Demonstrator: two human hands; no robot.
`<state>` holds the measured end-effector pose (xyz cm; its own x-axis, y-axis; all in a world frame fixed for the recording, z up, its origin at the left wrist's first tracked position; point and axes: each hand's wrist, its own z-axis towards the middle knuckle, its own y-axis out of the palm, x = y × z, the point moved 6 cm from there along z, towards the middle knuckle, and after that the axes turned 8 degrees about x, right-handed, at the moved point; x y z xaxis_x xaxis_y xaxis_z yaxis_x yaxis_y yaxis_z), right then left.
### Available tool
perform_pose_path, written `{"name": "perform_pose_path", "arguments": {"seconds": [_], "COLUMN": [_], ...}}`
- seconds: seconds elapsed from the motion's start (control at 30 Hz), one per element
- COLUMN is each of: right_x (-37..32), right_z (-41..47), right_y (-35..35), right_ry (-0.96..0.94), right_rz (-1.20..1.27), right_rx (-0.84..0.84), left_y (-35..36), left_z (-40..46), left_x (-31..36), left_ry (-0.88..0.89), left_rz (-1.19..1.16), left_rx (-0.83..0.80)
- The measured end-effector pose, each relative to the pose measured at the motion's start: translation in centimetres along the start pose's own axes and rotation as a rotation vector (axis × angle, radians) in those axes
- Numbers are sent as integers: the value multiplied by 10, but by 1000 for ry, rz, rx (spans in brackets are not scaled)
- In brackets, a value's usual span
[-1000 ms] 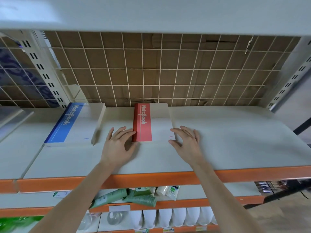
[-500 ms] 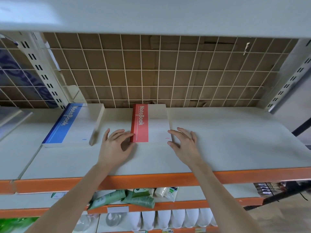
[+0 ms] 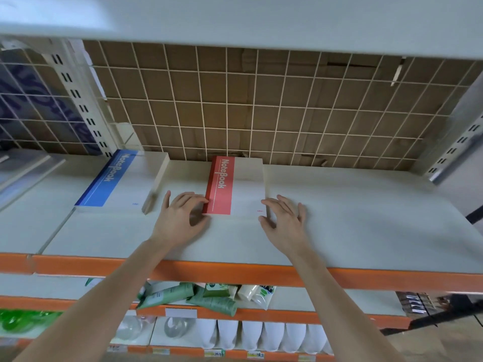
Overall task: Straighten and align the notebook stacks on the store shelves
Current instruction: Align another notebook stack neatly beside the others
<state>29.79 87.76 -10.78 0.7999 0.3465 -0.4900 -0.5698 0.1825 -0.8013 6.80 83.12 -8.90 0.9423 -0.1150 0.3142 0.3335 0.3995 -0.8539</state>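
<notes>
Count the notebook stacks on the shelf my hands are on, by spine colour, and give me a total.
Red stack: 1
Blue stack: 1
Total: 2

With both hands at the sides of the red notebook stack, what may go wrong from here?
1. The left hand and right hand touch only the near corners of the red notebook stack. An uneven push may twist it.
2. Its far edge is already near the wire grid; a push deeper may jam it there.
3. A sideways slide to the left may bump the tilted blue notebook stack.
</notes>
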Motion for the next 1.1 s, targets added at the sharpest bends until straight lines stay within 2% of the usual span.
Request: {"name": "perform_pose_path", "arguments": {"seconds": [0.1, 0.23, 0.37, 0.6, 0.87, 1.1], "right_x": [-1, -29, -97, -229, -403, -523], "right_z": [-3, 11, 24, -1, -37, -59], "right_y": [-3, -12, -1, 65, 158, 216], "right_ry": [-11, -62, -191, -362, -404, -435], "right_rz": [-37, -27, 40, 52, 42, 87], "right_rx": [-18, 38, -6, -163, -225, -251], "left_y": [-4, -45, -84, -164, -275, -328], "left_z": [-5, -24, -53, -120, -186, -216], "left_x": [-1, -9, -41, -140, -288, -391], "left_ry": [24, 9, -69, -226, -242, -290], "left_rz": [80, 33, 96, 222, 323, 362], "left_rx": [-97, 88, 91, 93, 194, 105]}}
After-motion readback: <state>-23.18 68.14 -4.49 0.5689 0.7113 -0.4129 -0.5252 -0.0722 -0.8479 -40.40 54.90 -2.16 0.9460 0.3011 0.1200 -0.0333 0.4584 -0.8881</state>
